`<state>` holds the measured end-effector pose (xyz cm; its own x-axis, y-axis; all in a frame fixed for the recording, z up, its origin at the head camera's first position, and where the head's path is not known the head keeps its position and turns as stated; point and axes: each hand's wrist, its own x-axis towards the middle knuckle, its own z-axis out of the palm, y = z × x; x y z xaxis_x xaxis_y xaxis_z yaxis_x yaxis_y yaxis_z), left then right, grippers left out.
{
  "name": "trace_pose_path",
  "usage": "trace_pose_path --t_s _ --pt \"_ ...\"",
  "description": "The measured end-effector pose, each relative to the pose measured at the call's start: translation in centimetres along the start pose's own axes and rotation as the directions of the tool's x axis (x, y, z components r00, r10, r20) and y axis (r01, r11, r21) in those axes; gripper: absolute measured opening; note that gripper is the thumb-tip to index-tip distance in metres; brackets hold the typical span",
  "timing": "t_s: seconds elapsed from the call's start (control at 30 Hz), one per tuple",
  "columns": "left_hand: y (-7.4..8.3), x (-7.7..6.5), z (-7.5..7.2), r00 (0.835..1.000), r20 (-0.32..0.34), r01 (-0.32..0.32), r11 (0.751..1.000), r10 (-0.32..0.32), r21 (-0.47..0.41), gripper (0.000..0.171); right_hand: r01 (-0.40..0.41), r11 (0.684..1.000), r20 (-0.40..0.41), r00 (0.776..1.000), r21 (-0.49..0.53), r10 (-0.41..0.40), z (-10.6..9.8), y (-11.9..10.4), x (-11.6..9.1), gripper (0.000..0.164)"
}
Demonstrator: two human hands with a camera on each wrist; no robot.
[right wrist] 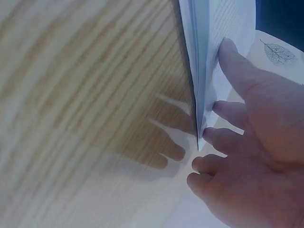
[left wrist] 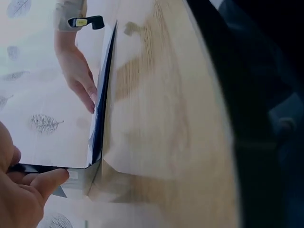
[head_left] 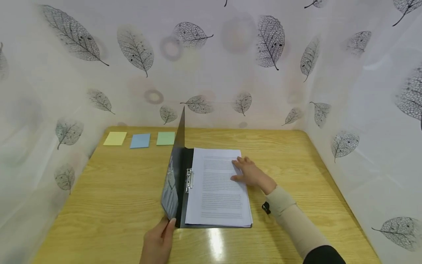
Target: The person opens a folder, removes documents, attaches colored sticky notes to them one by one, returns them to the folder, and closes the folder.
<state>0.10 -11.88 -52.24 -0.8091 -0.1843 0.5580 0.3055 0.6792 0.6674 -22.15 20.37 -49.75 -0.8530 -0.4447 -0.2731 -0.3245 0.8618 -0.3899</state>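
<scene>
The folder (head_left: 188, 157) is laid in the lower centre of the head view, its long axis running up the frame. Its raised cover (head_left: 171, 187), left of the papers (head_left: 221, 187), is pinched at the lower corner between the thumb and fingers of the left hand (head_left: 157, 240). The right hand (head_left: 252, 174), nearer the papers, is spread loosely over their right edge, with nothing gripped; whether they are pressed cannot be told.

I count three paper squares (head_left: 140, 140) by the far edge of the table (head_left: 108, 190), toward its left corner, plus one folder (head_left: 178, 161), one metal clip (head_left: 189, 180), one paper stack (head_left: 219, 192), one left hand (head_left: 156, 241) and one right hand (head_left: 251, 174)
</scene>
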Motion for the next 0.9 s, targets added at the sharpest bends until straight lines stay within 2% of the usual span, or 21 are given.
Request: trace_pose_path --t_s 0.07,0.1,0.13,0.2,0.3,0.37,0.43,0.53,0.63,0.7,0.8,0.9 --pt "0.2 -0.2 -0.2 0.994 -0.010 0.109 0.994 -0.109 -0.024 0.022 0.009 1.000 -0.008 1.000 -0.010 -0.010 -0.2 0.0 0.1 0.076" --pt "0.4 -0.3 -0.2 0.985 -0.004 0.172 0.984 -0.173 -0.050 0.023 0.012 1.000 -0.009 1.000 -0.014 -0.012 -0.3 -0.1 0.1 0.076" --pt "0.6 -0.4 -0.3 0.969 0.008 0.248 0.965 -0.249 -0.084 0.021 0.013 1.000 -0.008 1.000 -0.011 -0.013 -0.3 -0.1 0.2 0.075" --pt "0.9 -0.5 -0.3 0.925 0.031 0.378 0.915 -0.378 -0.142 0.021 0.013 1.000 -0.004 1.000 -0.004 -0.013 -0.5 -0.1 0.2 0.075" --pt "1.2 -0.6 -0.3 0.846 0.087 0.529 0.805 -0.526 -0.270 0.026 0.002 1.000 0.008 1.000 0.017 -0.002 -0.7 -0.1 0.4 0.076" --pt "1.2 -0.6 -0.4 0.791 0.129 0.599 0.713 -0.598 -0.365 0.030 -0.003 1.000 0.010 1.000 0.028 0.003 -0.7 0.0 0.5 0.075" --pt "1.0 -0.6 -0.5 0.734 0.172 0.651 0.607 -0.657 -0.455 0.034 -0.012 0.999 0.016 1.000 0.040 0.011 -0.6 0.0 0.5 0.076" --pt "0.6 -0.5 -0.7 0.650 0.227 0.708 0.469 -0.725 -0.528 0.041 -0.016 0.998 0.021 1.000 0.064 0.015 -0.4 0.1 0.6 0.076" --pt "0.1 -0.4 -0.8 0.591 0.249 0.738 0.390 -0.767 -0.551 0.041 -0.007 0.997 0.018 1.000 0.079 0.006 -0.3 0.2 0.7 0.076" --pt "-0.2 -0.3 -0.9 0.557 0.264 0.754 0.346 -0.788 -0.558 0.038 0.000 0.996 0.015 1.000 0.088 -0.001 -0.3 0.3 0.6 0.076" --pt "-0.7 -0.3 -1.0 0.508 0.313 0.774 0.266 -0.802 -0.575 0.035 -0.005 0.995 0.019 1.000 0.100 0.003 -0.3 0.4 0.5 0.076" --pt "-1.2 -0.5 -1.3 0.480 0.392 0.789 0.191 -0.785 -0.584 0.049 -0.009 0.994 0.020 1.000 0.108 0.007 -0.4 0.3 0.4 0.076"
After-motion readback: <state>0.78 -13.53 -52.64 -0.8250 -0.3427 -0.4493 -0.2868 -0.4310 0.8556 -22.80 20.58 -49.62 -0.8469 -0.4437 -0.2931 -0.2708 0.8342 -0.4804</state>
